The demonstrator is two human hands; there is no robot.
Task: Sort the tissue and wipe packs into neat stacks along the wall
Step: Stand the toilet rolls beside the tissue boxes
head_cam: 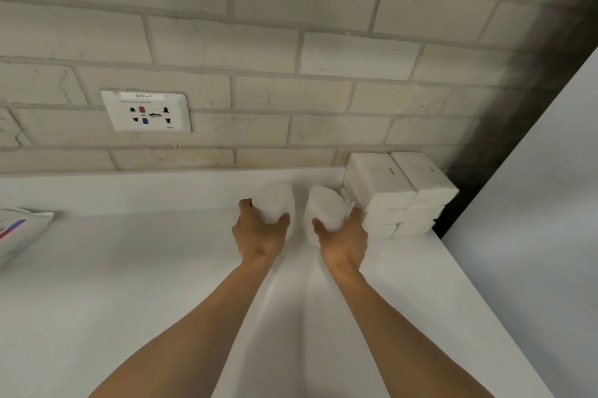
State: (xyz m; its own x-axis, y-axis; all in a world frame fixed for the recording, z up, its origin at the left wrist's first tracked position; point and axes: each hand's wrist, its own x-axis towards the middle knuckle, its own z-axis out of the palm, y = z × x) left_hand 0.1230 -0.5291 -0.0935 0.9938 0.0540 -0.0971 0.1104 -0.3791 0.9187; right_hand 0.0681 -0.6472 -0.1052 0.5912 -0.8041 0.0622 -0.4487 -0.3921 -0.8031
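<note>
Because both held packs are white against a white counter [161, 284] and are blurred, their edges are hard to trace and no print on them can be read. Most of each hand's fingers are hidden behind the pack it holds. At the left edge a printed pack [19, 229] with red and blue marks is cut off by the frame, so its full shape cannot be told.

Both bare forearms reach forward from the bottom of the view, nearly parallel. The left hand [260, 232] grips the left pack [275, 203], thumb curled round its near right side and fingers wrapped round its left. The right hand [344, 237] grips the right pack [325, 206] the same way mirrored, thumb on the near left, fingers round the right. The two packs stand close together with a narrow gap between them, near the back of the counter. The right pack sits just beside the stacked packs [398, 190]; whether it touches them cannot be told.

Those stacked packs stand in two side-by-side columns, about three layers high, in the back right corner against the brick wall [291, 41]. The wall is pale, with a white socket plate [147, 112] above the counter to the left. A grey panel [534, 203] borders the counter's right edge, and the corner beside it is dark.
</note>
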